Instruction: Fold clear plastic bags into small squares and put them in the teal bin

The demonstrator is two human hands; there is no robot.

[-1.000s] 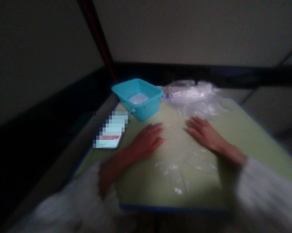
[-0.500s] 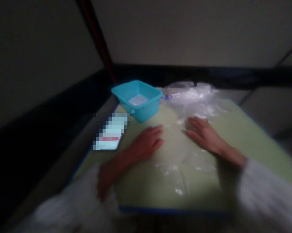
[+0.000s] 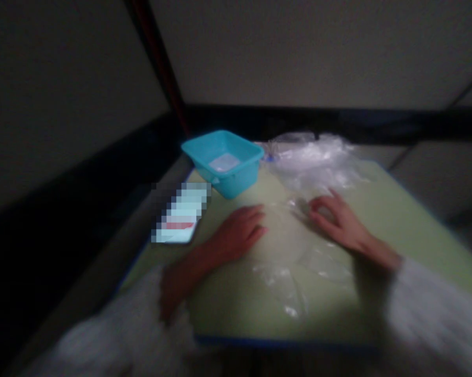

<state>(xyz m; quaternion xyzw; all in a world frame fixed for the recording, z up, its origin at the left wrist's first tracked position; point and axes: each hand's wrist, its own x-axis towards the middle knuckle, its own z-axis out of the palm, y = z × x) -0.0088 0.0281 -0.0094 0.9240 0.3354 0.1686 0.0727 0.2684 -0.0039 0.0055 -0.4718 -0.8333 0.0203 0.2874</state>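
The flat, transparent plastic bag (image 3: 285, 243) is colourless with white glints; the crumpled clear-plastic heap (image 3: 318, 157) gleams silvery white. The rectangular turquoise plastic basket (image 3: 236, 181) is plain, the rectangular phone screen (image 3: 184, 209) pale mint with a red band, the flat yellow-green tabletop (image 3: 408, 235) blue-edged.

Table (image 3: 396, 225): yellow-green top, blue edge
Far left: turquoise basket (image 3: 239, 180)
Left edge: phone (image 3: 181, 214)
Middle: clear plastic (image 3: 285, 246)
Far side: plastic heap (image 3: 318, 157)

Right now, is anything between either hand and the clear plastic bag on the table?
Nothing visible. The left hand is at the left side of the plastic bag, the right hand at its right; the tub and phone block neither.
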